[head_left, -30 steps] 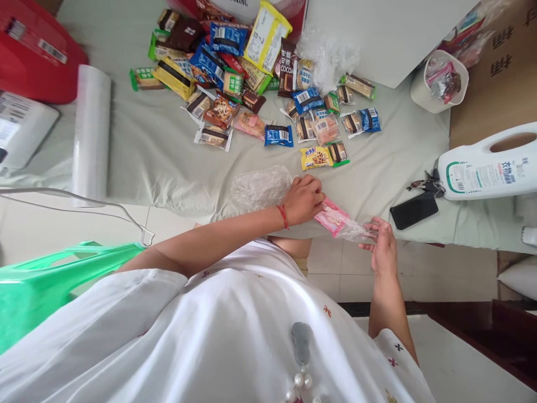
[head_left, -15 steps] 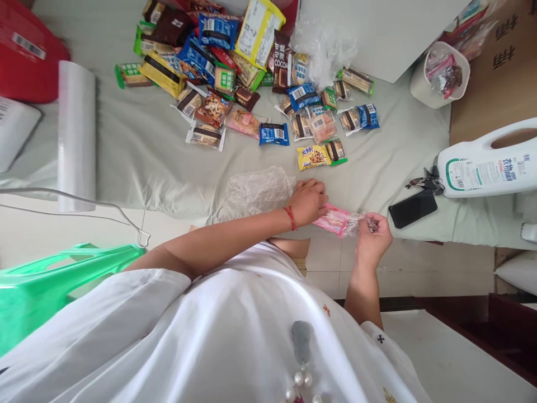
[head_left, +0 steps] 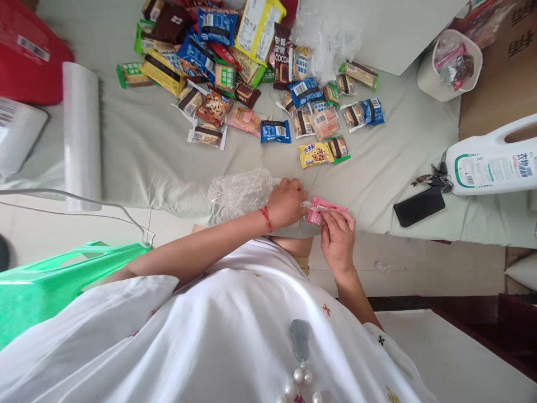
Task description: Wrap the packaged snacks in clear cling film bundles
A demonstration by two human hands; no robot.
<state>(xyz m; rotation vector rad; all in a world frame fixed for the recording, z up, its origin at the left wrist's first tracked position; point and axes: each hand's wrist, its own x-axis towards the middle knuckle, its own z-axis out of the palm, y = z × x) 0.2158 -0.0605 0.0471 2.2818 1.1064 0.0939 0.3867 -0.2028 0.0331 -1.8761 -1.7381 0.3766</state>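
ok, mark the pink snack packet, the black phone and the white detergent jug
pink snack packet (head_left: 325,206): head view, wrapper middle.
black phone (head_left: 419,206): head view, screen centre.
white detergent jug (head_left: 490,168): head view, front label.

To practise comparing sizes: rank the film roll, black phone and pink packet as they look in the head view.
1. film roll
2. black phone
3. pink packet, partly covered, so only narrowly smaller than the phone

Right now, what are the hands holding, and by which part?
A pink snack packet: the left hand grips its left end, fingers of the right hand pinch its lower right edge.
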